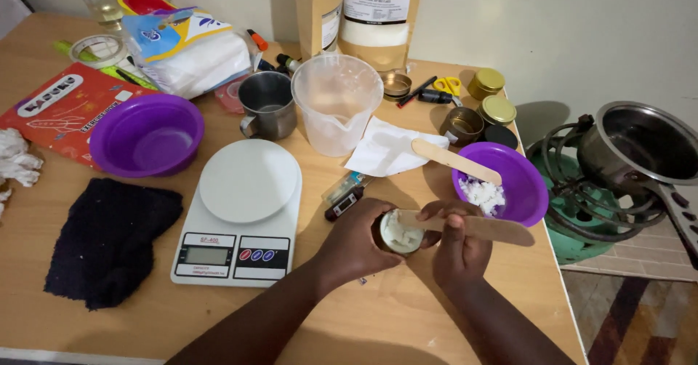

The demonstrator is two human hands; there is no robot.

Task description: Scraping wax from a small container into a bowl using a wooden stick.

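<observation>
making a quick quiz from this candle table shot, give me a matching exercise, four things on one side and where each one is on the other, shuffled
Things
1. small tin
2. wooden stick
3. kitchen scale
4. dark cloth

Places
A. near the table's left edge, left of the scale
B. cupped in the left hand, white wax inside
C. pinched in the right hand, lying across the tin
D. in front of the clear jug, plate bare

Pairs: 1-B, 2-C, 3-D, 4-A
</observation>
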